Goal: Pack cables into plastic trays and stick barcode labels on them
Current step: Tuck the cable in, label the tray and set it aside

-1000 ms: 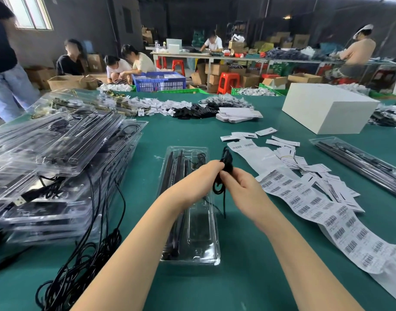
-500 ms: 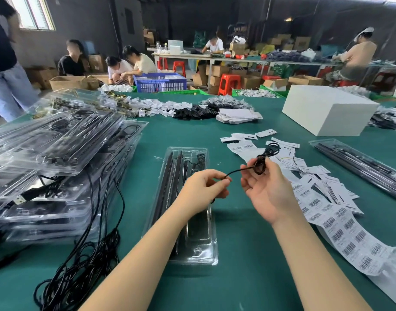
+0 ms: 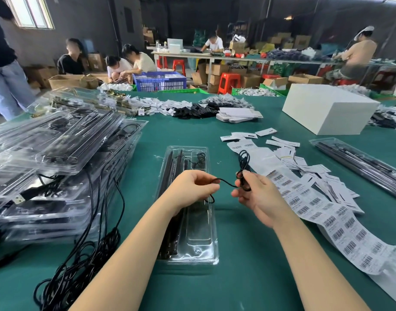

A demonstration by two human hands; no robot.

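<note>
While the right hand (image 3: 257,198) pinches a small bundle of thin black cable (image 3: 243,167) between curled fingers and thumb, its loops standing up above the knuckles, the left hand (image 3: 192,189) grips the loose end of the same cable, so a short span runs between the two hands. Held this way, the bundle looks kept from springing apart while the free end is fed or wound; that is a judgement, not something shown. Both hands hover just above the open plastic tray (image 3: 201,248), which lies lengthwise in front of the person at twelve o'clock from the forearms. Its left channels already carry long dark parts, and a small coil sits in the far compartment; the wide near compartment looks unfilled, probably the reason the tray lies directly under the work.

At three o'clock from the tray, a long strip of barcode labels (image 3: 340,230) trails across the green table (image 3: 248,283) within easy reach of the right hand, likely for the labelling step, which is not yet done on this tray. At nine o'clock a stack of trays (image 3: 57,153) rises, with loose black cables (image 3: 80,272) spilling from it toward seven o'clock. A white box (image 3: 327,108) sits at one o'clock, well apart.
</note>
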